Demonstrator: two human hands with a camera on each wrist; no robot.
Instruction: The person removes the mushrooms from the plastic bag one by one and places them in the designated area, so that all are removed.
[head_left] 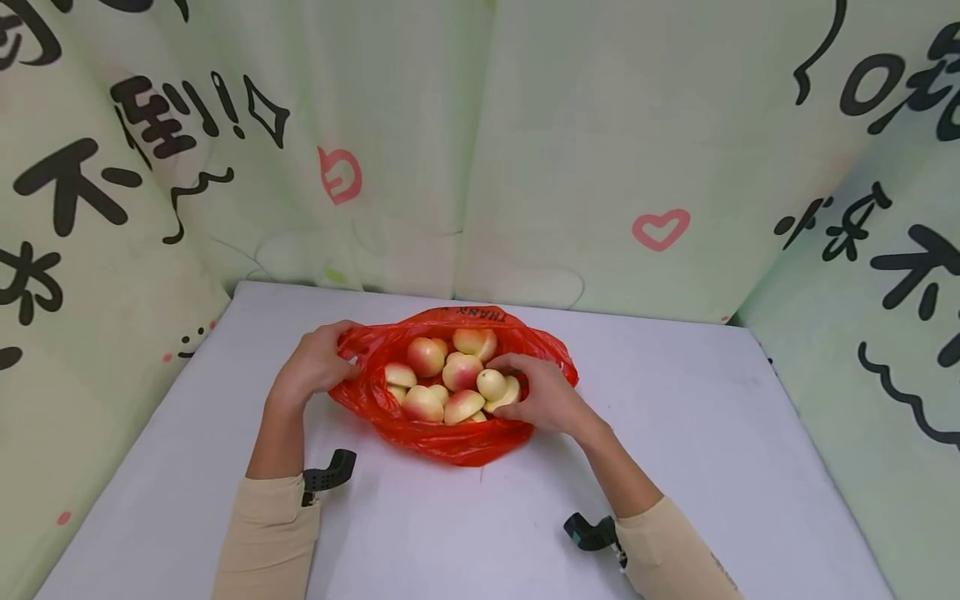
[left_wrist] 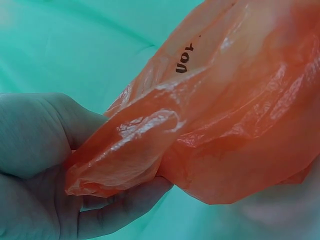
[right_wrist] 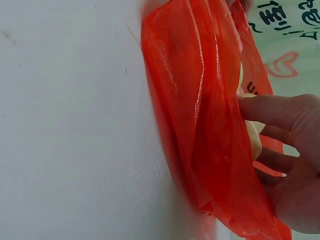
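A red plastic bag [head_left: 442, 446] lies with its mouth wide, full of several yellow-and-red peaches [head_left: 424, 357]. At the bag's left side, my left hand [head_left: 318, 360] grips the gathered rim; the left wrist view shows the thumb and fingers of that hand [left_wrist: 50, 150] around the folded plastic [left_wrist: 135, 150]. My right hand [head_left: 546, 392] reaches inside the mouth from the right, its thumb and fingers curled around a pale yellow peach [head_left: 492, 384]. In the right wrist view, the bag's wall [right_wrist: 200, 110] partly hides the fruit and the fingertips of the right hand [right_wrist: 295, 145].
The bag rests on a table with a white cover [head_left: 675, 433], toward its far side. Pale green curtains [head_left: 555, 150] with black lettering and pink hearts hang behind and on both sides. Black wrist-camera mounts [head_left: 330, 471] stick out from both sleeves.
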